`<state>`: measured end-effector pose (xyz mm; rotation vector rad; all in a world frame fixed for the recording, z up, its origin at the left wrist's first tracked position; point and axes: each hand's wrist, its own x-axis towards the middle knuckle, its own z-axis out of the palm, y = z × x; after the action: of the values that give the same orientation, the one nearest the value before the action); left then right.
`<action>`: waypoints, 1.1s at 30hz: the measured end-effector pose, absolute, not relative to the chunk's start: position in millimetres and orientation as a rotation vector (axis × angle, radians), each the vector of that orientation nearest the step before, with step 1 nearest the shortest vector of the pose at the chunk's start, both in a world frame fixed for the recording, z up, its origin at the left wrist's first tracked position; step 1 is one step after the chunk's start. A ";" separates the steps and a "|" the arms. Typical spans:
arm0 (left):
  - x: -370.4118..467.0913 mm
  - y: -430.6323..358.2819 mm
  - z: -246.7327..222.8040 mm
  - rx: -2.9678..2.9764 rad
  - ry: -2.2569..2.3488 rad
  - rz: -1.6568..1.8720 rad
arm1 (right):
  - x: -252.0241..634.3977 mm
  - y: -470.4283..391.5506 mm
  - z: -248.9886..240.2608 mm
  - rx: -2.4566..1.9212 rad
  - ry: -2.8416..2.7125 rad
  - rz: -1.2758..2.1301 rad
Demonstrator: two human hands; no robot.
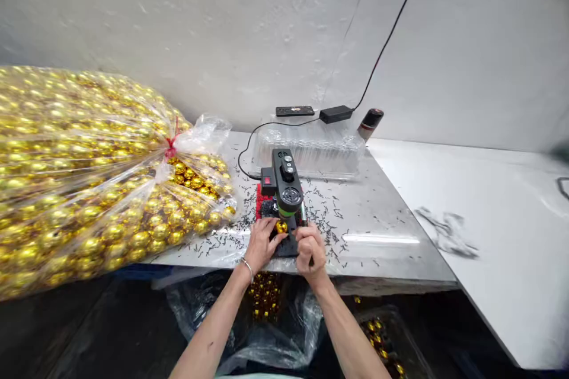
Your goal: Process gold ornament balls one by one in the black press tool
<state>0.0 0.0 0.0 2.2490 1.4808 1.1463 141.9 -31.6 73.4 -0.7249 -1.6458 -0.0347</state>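
Note:
A small black machine (pixel 287 174) with a vent, knobs and a red switch stands on the metal-topped table. Under its head sits a shiny gold ball (pixel 281 226), pinched between the thumb and fingers of my left hand (pixel 261 243). To the right of the machine's base, my right hand (pixel 311 250) is closed, its fingers curled and its thumb pressed to the forefinger. Whatever it pinches, if anything, is too small to make out. A red mat (pixel 259 192) shows beneath the machine. Many short black bits (pixel 331 210) lie scattered around it.
A huge clear bag of gold balls (pixel 89 189), tied with red string, fills the left. Behind the machine are a clear plastic tray (pixel 311 157), a power adapter (pixel 336 113) and a spray can (pixel 370 124). Below the edge hangs an open plastic bag (pixel 262 346) with gold balls.

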 end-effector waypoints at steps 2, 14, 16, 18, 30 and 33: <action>-2.5 2.6 2.0 2.212 1.455 1.188 | 139.0 -29.6 88.0 -0.745 -1.587 -0.018; -25.8 -90.3 10.6 2.446 1.394 1.186 | 127.8 -29.9 111.2 -0.778 -1.429 0.002; -31.9 -81.6 13.5 2.420 1.502 1.243 | 127.4 -30.9 108.9 -0.786 -1.429 0.014; -43.7 -56.6 23.1 2.329 1.735 1.328 | 127.0 -31.6 108.7 -0.798 -1.428 0.023; -101.0 37.2 75.4 2.308 2.097 0.071 | 127.1 -31.6 102.8 -0.788 -1.421 0.051; -99.3 32.4 71.4 2.262 2.091 0.275 | 127.2 -31.2 101.9 -0.774 -1.415 0.046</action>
<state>-99.3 32.4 71.4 2.2624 2.0913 0.2752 127.2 -31.2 101.9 -0.7735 -1.4152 0.0464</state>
